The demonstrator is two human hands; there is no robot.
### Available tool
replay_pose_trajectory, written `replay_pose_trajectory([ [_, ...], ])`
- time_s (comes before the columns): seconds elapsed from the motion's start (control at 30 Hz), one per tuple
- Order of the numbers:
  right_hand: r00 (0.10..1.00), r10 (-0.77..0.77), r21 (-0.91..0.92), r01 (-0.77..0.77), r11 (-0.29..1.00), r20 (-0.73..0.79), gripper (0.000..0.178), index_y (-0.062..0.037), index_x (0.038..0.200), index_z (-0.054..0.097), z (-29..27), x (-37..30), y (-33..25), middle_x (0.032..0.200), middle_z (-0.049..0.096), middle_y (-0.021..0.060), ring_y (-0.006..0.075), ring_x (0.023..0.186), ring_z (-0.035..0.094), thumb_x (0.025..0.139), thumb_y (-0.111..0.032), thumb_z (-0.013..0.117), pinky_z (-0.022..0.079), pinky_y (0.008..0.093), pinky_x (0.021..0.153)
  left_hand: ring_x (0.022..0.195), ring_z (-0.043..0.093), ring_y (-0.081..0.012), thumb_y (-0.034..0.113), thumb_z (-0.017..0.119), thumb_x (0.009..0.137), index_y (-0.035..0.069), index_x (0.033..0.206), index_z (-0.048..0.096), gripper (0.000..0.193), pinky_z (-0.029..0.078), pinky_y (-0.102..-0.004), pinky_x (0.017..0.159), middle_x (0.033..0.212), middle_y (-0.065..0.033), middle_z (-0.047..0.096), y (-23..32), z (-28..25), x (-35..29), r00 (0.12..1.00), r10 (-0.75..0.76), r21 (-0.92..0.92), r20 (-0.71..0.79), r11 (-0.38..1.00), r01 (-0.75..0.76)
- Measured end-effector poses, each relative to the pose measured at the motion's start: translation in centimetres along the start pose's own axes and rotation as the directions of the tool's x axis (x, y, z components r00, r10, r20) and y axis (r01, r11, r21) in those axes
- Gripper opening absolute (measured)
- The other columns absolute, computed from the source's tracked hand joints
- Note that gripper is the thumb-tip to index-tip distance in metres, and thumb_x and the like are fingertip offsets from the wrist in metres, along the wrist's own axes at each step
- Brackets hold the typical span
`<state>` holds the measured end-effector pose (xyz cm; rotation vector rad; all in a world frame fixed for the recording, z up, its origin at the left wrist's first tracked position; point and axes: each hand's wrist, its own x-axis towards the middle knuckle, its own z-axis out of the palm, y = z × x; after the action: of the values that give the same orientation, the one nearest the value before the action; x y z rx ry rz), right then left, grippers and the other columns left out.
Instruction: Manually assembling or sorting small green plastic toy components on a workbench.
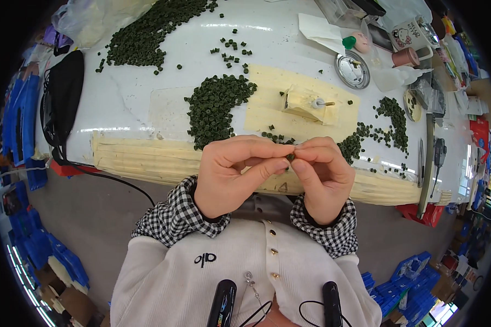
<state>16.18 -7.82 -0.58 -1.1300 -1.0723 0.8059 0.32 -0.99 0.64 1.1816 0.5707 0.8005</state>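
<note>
Close together over the table's front edge, my left hand (229, 171) and my right hand (326, 174) both pinch one small dark green part (290, 157) between thumbs and forefingers. Fingertips cover most of it. Just beyond my left hand lies a dense heap of small dark green spool-shaped parts (215, 106). Another scatter of green parts (350, 147) lies beside my right hand. Past my hands, a tape-wrapped block (305, 103) with a short peg sticking out on its right stands on a yellowish taped patch (262, 87).
A larger green pile (147, 38) covers the far left, near a clear plastic bag (95, 19). To the right are a round metal tin (352, 70), a white squeeze bottle (395, 78), a brown thread spool (405, 57) and tweezers (421, 158). Yellow tape pads the front edge (147, 161).
</note>
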Motion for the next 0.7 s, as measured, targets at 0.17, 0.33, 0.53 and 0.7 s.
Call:
replay_pose_trajectory([
  [0.17,0.997,-0.079,-0.146,0.078,0.986,0.002,0.019,0.0016,0.094,0.066,0.06,-0.04,-0.20,0.096,0.064,0.0128,0.0184,0.086,0.061,0.077,0.008,0.069,0.049,0.0263,0.075,0.089,0.065,-0.0139,-0.006,0.064,0.085,-0.006,0.104,0.065,0.019,0.053,-0.0238,0.080,0.098,-0.0127,0.066,-0.05,-0.08,0.05,1.000,-0.028,-0.060,0.001,0.998,0.028],
  [0.33,0.995,-0.089,-0.155,0.096,0.983,0.050,0.018,0.0009,0.094,0.066,-0.15,0.23,-0.36,0.095,0.063,0.0126,0.0184,0.085,0.061,0.078,0.007,0.068,0.049,0.0262,0.073,0.087,0.066,-0.0140,-0.006,0.064,0.084,-0.008,0.101,0.063,0.016,0.053,-0.0244,0.080,0.096,-0.0124,0.067,-0.18,-0.35,0.07,0.994,-0.111,-0.153,0.006,0.982,0.111],
  [0.53,0.995,-0.088,-0.140,0.094,0.986,0.046,0.017,0.0009,0.095,0.066,-0.14,0.24,-0.25,0.096,0.063,0.0127,0.0181,0.085,0.061,0.079,0.007,0.067,0.050,0.0257,0.073,0.088,0.065,-0.0143,-0.007,0.065,0.083,-0.007,0.101,0.065,0.018,0.053,-0.0250,0.080,0.095,-0.0130,0.067,-0.38,-0.52,0.21,1.000,0.004,-0.012,0.025,1.000,-0.004],
  [0.7,0.989,-0.138,-0.193,0.145,0.971,0.048,0.017,0.0010,0.095,0.065,-0.16,0.31,-0.15,0.095,0.064,0.0134,0.0188,0.084,0.062,0.079,0.007,0.067,0.051,0.0260,0.071,0.089,0.065,-0.0147,-0.007,0.065,0.083,-0.006,0.100,0.067,0.017,0.052,-0.0253,0.081,0.095,-0.0132,0.067,-0.31,-0.45,0.20,0.999,0.031,0.033,0.014,0.999,-0.031],
])
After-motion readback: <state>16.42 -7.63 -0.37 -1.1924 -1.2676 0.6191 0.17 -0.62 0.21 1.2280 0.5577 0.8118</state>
